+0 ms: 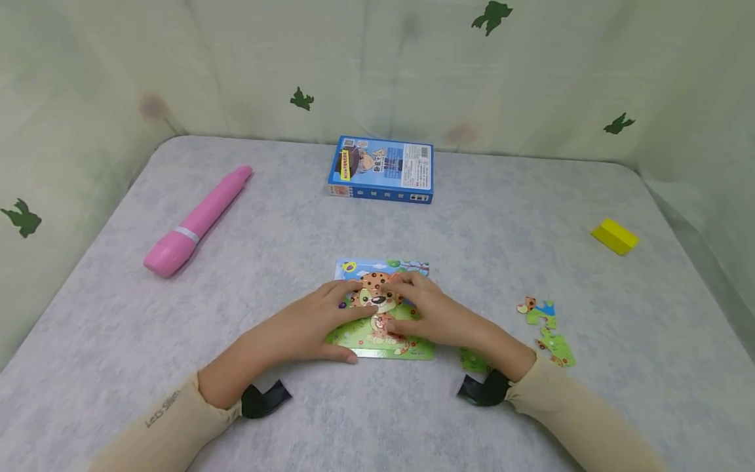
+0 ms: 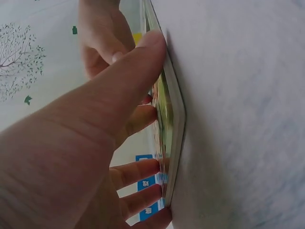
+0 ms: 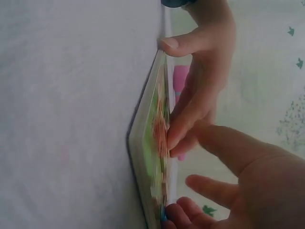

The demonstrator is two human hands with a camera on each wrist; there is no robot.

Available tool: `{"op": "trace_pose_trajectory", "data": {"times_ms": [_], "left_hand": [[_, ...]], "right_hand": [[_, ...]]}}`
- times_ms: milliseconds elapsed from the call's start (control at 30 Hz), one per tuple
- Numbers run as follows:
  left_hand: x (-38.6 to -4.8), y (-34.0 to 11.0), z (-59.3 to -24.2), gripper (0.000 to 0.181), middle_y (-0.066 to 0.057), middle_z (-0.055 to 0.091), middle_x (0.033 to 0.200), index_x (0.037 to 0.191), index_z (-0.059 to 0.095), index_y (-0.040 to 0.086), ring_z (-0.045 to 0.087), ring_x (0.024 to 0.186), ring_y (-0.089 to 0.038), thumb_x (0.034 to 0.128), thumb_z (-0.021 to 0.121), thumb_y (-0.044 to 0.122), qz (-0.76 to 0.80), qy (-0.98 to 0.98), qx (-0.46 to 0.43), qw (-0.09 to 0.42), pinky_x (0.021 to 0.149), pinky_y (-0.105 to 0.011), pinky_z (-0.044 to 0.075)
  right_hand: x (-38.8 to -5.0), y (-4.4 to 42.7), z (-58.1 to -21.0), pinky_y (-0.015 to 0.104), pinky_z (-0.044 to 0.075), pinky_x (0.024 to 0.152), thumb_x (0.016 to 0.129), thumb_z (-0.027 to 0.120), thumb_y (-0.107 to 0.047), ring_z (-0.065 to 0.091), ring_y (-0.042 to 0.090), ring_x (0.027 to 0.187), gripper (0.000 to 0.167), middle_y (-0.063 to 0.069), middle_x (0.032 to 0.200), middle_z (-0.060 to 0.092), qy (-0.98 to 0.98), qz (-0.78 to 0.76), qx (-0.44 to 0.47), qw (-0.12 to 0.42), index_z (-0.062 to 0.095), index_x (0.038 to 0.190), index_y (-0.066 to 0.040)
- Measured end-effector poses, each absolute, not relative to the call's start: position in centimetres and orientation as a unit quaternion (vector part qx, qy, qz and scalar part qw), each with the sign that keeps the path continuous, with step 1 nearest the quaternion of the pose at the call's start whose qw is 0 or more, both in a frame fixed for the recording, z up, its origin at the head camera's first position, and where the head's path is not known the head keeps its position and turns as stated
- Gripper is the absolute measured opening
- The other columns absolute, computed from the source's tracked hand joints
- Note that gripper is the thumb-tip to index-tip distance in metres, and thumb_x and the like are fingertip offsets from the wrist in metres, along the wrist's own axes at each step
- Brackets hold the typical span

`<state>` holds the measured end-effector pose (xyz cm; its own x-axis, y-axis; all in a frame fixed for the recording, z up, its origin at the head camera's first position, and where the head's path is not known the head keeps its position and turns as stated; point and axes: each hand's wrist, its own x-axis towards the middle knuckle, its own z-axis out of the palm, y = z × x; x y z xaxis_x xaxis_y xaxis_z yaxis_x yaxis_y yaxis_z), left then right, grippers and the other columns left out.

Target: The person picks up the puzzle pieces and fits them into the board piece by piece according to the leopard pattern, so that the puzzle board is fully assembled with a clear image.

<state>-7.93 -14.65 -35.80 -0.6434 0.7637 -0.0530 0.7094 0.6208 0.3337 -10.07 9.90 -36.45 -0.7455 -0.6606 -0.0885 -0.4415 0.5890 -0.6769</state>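
A puzzle board (image 1: 366, 343) with a spotted cartoon animal lies flat on the table. My left hand (image 1: 312, 322) rests on its left side, fingers spread over the picture, the thumb at the front edge. From the right, my right hand (image 1: 436, 313) reaches over the board, its fingertips touching the picture near the animal's head and chest. In the left wrist view, the left fingertips touch the board's face (image 2: 164, 109). Loose puzzle pieces (image 1: 556, 346) lie to the right, and another piece (image 1: 473, 360) is partly hidden under the right forearm.
A blue box (image 1: 380, 169) lies beyond the board. The pink inflated stick (image 1: 203, 219) is at the left, and a yellow block (image 1: 615, 236) sits at the right. A pale curtain with green bird shapes hangs behind the table.
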Motion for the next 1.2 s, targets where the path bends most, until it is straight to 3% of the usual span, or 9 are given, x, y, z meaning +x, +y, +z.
{"op": "trace_pose_trajectory", "data": {"times_ms": [167,367,500,633,900,1200], "left_hand": [[-7.9,-14.6,-35.8,0.071,-0.015,0.027,0.14,0.134,0.045,0.02,0.027,0.125,-0.032,0.0748,0.062,0.056,0.15,0.894,0.413,0.091,0.096,-0.045,0.031],[-7.9,-14.5,-35.8,0.072,-0.016,0.029,0.138,0.133,0.046,0.02,0.028,0.125,-0.032,0.0734,0.064,0.055,0.148,0.895,0.411,0.089,0.098,-0.044,0.03],[-7.8,-14.5,-35.7,0.072,-0.016,0.029,0.138,0.133,0.047,0.02,0.028,0.125,-0.032,0.0726,0.065,0.055,0.147,0.897,0.407,0.089,0.098,-0.044,0.03],[-7.8,-14.5,-35.8,0.072,-0.016,0.029,0.138,0.133,0.047,0.02,0.028,0.125,-0.032,0.0723,0.065,0.055,0.146,0.898,0.406,0.087,0.098,-0.044,0.03],[-7.8,-14.6,-35.8,0.072,-0.015,0.029,0.138,0.132,0.048,0.021,0.028,0.125,-0.031,0.072,0.065,0.055,0.149,0.897,0.407,0.084,0.098,-0.044,0.03],[-7.8,-14.6,-35.9,0.072,-0.015,0.029,0.139,0.133,0.047,0.021,0.027,0.125,-0.031,0.072,0.065,0.056,0.151,0.898,0.406,0.084,0.098,-0.043,0.03]], "right_hand": [[-9.9,11.7,-35.4,0.044,0.035,0.093,0.083,0.065,-0.03,0.034,0.021,0.119,0.063,0.006,0.132,0.032,0.862,-0.384,-0.294,0.155,0.037,0.137,-0.015],[-8.7,16.2,-33.4,0.044,0.037,0.087,0.077,0.072,-0.015,0.039,0.026,0.111,0.07,0.007,0.132,0.034,0.865,-0.407,-0.293,0.029,0.035,0.136,-0.011],[-7.5,19.7,-32.9,0.03,0.034,0.089,0.069,0.077,-0.005,0.041,0.021,0.108,0.077,0.007,0.13,0.038,0.881,-0.389,-0.266,-0.053,0.038,0.135,-0.009],[-6.5,22.8,-33.4,0.015,0.029,0.089,0.065,0.078,0.002,0.04,0.014,0.107,0.08,0.006,0.129,0.04,0.892,-0.38,-0.226,-0.091,0.039,0.134,-0.008],[-5.5,26.4,-35.4,0.008,0.026,0.085,0.07,0.074,0.002,0.035,0.004,0.108,0.073,0.012,0.127,0.04,0.908,-0.376,-0.166,-0.08,0.038,0.133,-0.002],[-5.9,28.0,-37.8,0.004,0.022,0.082,0.079,0.069,-0.011,0.035,0.03,0.105,0.065,0.019,0.127,0.035,0.92,-0.369,-0.134,0.002,0.035,0.133,0.002]]}}
